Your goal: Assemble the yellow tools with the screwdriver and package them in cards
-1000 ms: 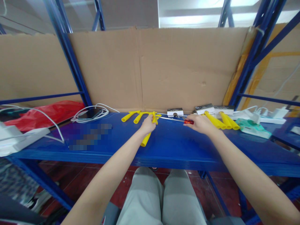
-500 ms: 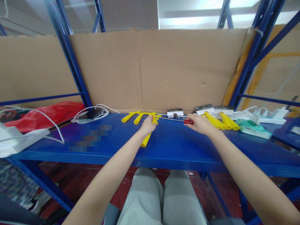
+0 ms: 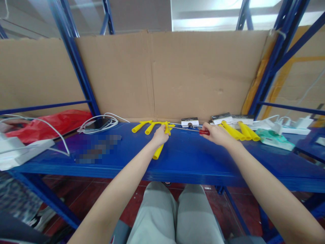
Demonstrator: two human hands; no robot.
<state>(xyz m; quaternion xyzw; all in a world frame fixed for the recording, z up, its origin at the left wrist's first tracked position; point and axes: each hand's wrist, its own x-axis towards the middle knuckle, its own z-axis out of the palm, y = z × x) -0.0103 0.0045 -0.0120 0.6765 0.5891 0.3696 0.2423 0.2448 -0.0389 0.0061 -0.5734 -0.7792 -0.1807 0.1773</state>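
My left hand is closed around a yellow plastic piece with a tubular handle and a branched head; the handle points down toward the table's front edge. A screwdriver with a red handle lies in the closed fingers of my right hand. Its long thin shaft points left, reaching to the head of the yellow piece; whether the tip touches it I cannot tell. Two similar yellow pieces lie just left of my left hand. Several more yellow tubes rest beside my right hand.
Small black-and-white boxes stand along the cardboard wall. Coiled white cable and a red bag are on the left of the blue table. A green-and-white packet and a power strip are at right.
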